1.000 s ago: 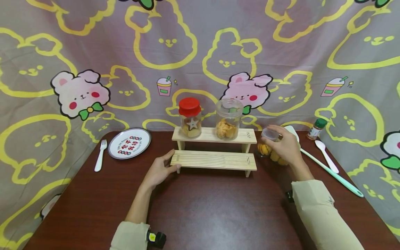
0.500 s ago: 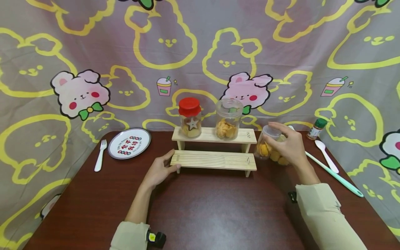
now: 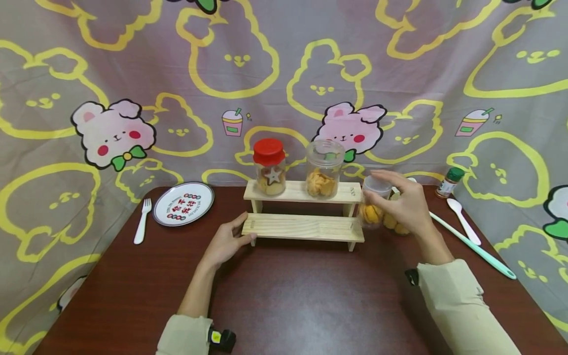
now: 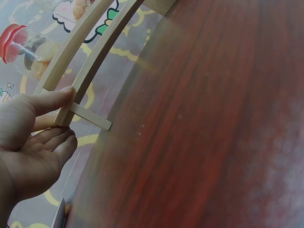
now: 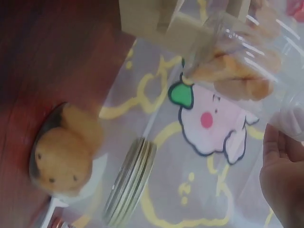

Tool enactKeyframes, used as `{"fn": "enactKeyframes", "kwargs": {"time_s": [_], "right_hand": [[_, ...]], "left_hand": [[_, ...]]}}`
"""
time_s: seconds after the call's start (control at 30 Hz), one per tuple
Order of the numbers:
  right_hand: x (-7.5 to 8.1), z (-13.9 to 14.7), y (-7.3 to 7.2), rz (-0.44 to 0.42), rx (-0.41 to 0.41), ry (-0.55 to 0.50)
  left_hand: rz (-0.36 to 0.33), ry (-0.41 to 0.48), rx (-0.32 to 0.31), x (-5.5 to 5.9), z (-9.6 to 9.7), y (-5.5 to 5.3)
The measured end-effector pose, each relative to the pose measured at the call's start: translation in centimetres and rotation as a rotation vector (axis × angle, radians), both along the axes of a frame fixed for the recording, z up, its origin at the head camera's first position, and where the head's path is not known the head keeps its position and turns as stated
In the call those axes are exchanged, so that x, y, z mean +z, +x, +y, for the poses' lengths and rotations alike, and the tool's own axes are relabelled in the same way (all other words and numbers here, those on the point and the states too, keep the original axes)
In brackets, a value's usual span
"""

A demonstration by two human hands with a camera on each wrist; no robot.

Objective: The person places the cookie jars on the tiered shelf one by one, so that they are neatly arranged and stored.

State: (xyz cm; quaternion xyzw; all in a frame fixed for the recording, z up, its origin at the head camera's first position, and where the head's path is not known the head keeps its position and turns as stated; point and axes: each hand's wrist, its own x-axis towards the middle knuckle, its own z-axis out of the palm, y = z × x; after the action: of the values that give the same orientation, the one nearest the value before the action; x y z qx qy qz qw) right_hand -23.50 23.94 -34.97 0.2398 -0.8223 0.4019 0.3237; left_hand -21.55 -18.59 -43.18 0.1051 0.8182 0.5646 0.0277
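Note:
The two-tier wooden shelf stands on the table, and my left hand grips the left end of its lower tier. In the left wrist view the thumb lies on one side of the board and the fingers on the other. My right hand holds a clear jar of orange-yellow snacks by its lid, upright beside the lower tier's right end. A second jar of round cookies is partly hidden behind that hand. On the upper tier sit a red-lidded jar and a clear-lidded jar of snacks.
A white plate and a fork lie at the left. To the right are a mint-handled spatula, a white spoon and a green-capped spice bottle. A patterned curtain hangs behind the table.
My right hand has lifted the jar of orange-yellow snacks and carried it left, up to the shelf's right end. My left hand has stayed in place on the shelf.

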Motion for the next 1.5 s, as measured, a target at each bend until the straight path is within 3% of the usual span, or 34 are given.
{"fn": "enactKeyframes", "kwargs": {"time_s": [0.2,0.47,1.03,1.5], "right_hand": [[-0.6,-2.0,-0.1,-0.020,0.091,-0.011],[-0.8,-4.3,-0.2,-0.050,0.128,-0.030],[-0.4,-8.6,-0.1,-0.017,0.263,-0.061],[-1.3,-11.9,0.0,-0.126,0.309,0.024]], "left_hand": [[-0.006,0.002,-0.006,0.0,0.0,0.0],[-0.005,0.002,0.001,0.0,0.1,-0.2],[0.004,-0.007,0.002,0.1,0.0,-0.2],[0.004,-0.004,0.002,0.1,0.0,-0.1]]}}
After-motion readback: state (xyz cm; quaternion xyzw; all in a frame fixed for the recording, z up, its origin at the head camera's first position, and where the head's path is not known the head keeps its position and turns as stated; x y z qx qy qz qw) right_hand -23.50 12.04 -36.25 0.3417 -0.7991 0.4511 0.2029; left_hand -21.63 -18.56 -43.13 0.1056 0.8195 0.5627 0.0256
